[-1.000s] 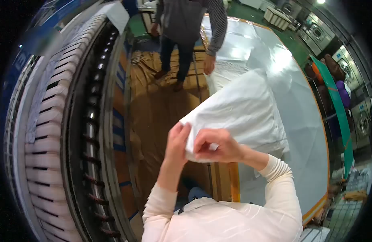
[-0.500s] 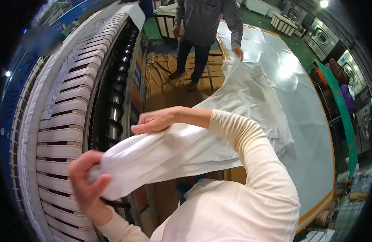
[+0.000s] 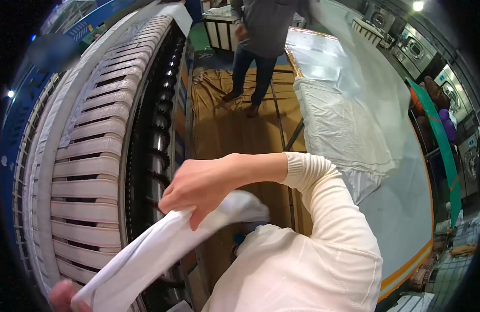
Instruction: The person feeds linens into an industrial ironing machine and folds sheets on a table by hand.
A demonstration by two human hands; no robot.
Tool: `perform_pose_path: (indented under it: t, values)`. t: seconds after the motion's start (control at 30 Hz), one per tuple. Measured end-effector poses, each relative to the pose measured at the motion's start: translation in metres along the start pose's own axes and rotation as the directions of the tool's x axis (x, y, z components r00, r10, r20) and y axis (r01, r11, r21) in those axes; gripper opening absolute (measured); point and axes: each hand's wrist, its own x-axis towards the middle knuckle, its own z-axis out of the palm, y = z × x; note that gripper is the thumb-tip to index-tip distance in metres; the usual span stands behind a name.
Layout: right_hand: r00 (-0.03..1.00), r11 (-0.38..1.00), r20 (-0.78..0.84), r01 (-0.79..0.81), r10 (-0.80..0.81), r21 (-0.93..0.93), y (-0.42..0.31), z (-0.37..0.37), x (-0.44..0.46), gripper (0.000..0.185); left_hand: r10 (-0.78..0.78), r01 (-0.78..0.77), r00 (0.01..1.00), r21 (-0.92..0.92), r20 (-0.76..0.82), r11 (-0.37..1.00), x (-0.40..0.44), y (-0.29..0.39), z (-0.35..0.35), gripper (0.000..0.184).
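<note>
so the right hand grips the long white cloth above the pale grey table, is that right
Not above the pale grey table: the head view shows the right hand gripping the long white cloth by the machine with pale belts.

The belts [image 3: 86, 208] run along the left, with the roller [image 3: 159, 140] on their right. The table [image 3: 401, 229] stands at right, cloth [image 3: 344, 125] on it. Between roller and table, a sheet [image 3: 240, 140] covers the floor; a person [image 3: 268, 31] stands on it ahead, a cart [image 3: 216, 34] behind. Washing machines [image 3: 414, 48] stand beyond the table.
</note>
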Motion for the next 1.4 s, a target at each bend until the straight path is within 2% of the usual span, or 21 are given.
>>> perform_pose_path:
  t: [0.03,0.07,0.17,0.23,0.3,0.33,0.37,0.4,0.5,0.57,0.63,0.73,0.87,0.97,1.0,1.07,1.13,1.23,1.3,1.37,1.4]
  values:
    - [1.000,0.997,0.003,0.002,-0.002,0.074,0.004,0.006,0.003,0.042,-0.035,0.033,0.999,0.096,0.020,0.995,-0.003,0.002,-0.005,0.054]
    - [0.999,0.998,-0.046,0.013,-0.010,0.068,0.012,0.014,0.006,0.041,0.163,-0.177,0.978,0.106,0.129,0.978,0.009,-0.043,-0.025,0.039]
    - [0.993,0.990,0.110,-0.066,0.052,0.125,0.039,0.036,0.017,0.042,0.293,-0.336,0.942,0.507,0.165,0.794,0.007,-0.030,-0.005,0.024]
    - [0.979,0.989,0.202,-0.068,0.041,0.130,0.055,0.050,0.031,0.046,0.290,-0.270,0.955,0.597,0.066,0.755,0.003,-0.043,-0.009,0.023]
    - [0.994,0.959,-0.011,0.111,-0.111,0.260,0.080,0.067,0.044,0.045,0.338,-0.185,0.932,0.632,-0.129,0.753,0.013,-0.048,-0.002,0.039]
    - [0.978,0.918,-0.089,0.209,-0.190,0.337,0.090,0.073,0.054,0.044,0.299,-0.169,0.950,0.659,-0.090,0.733,0.014,-0.045,-0.007,0.030]
    - [0.953,0.861,-0.168,0.301,-0.254,0.409,0.098,0.076,0.062,0.044,0.292,-0.157,0.949,0.626,-0.118,0.764,0.019,-0.045,-0.009,0.032]
    - [0.975,0.842,-0.084,0.222,-0.208,0.492,0.099,0.068,0.068,0.036,0.287,-0.149,0.947,0.588,-0.147,0.795,0.025,-0.049,-0.006,0.035]
    - [0.983,0.890,0.176,-0.029,-0.059,0.456,0.131,0.057,0.083,0.042,0.204,-0.072,0.943,0.435,-0.264,0.898,0.031,-0.056,-0.005,0.046]
    - [0.996,0.798,0.010,0.062,-0.084,0.599,0.136,0.038,0.103,0.038,0.147,-0.013,0.925,0.357,-0.350,0.934,0.028,-0.057,-0.008,0.048]
    - [0.963,0.942,-0.059,0.268,-0.262,0.203,0.159,0.015,0.121,0.043,0.029,0.076,0.904,0.228,-0.427,0.971,0.022,-0.057,-0.005,0.049]
    - [0.955,0.956,-0.049,0.292,-0.292,0.000,0.190,-0.007,0.137,0.045,-0.248,0.264,0.842,-0.034,-0.479,0.964,0.002,-0.048,0.000,0.051]
    - [0.938,0.939,-0.054,0.344,-0.343,0.007,0.238,-0.028,0.155,0.057,-0.545,0.468,0.736,-0.279,-0.401,0.838,-0.032,-0.044,-0.001,0.055]
    - [0.973,0.952,0.017,0.222,-0.231,0.210,0.265,-0.042,0.155,0.059,-0.562,0.465,0.651,-0.316,-0.510,0.827,-0.053,-0.037,-0.002,0.055]
    - [0.966,0.929,0.036,0.237,-0.257,0.283,0.272,-0.047,0.157,0.062,-0.497,0.443,0.640,-0.246,-0.586,0.862,-0.063,-0.036,-0.003,0.055]
    - [0.935,0.832,-0.074,0.342,-0.346,0.437,0.273,-0.058,0.178,0.052,-0.262,0.515,0.626,0.136,-0.735,0.847,-0.074,-0.039,-0.017,0.054]
    - [0.889,0.843,-0.241,0.449,-0.389,0.298,0.271,-0.064,0.209,0.040,-0.015,0.583,0.626,0.456,-0.779,0.672,-0.065,-0.046,-0.027,0.052]
    - [0.700,0.857,-0.498,0.451,-0.513,-0.249,0.234,-0.075,0.292,0.026,0.227,0.619,0.662,0.692,-0.714,0.372,-0.027,-0.087,-0.055,0.047]
    - [0.579,0.823,-0.588,0.447,-0.565,-0.350,0.219,-0.069,0.343,0.022,0.237,0.676,0.656,0.698,-0.716,0.236,-0.012,-0.128,-0.079,0.043]
    - [0.516,0.759,-0.558,0.389,-0.649,-0.523,0.223,-0.048,0.389,0.013,0.116,0.759,0.629,0.639,-0.769,0.125,-0.004,-0.172,-0.094,0.039]
    - [0.585,0.786,-0.535,0.355,-0.609,-0.506,0.229,-0.027,0.402,0.011,0.020,0.780,0.621,0.621,-0.783,0.073,-0.002,-0.195,-0.095,0.036]
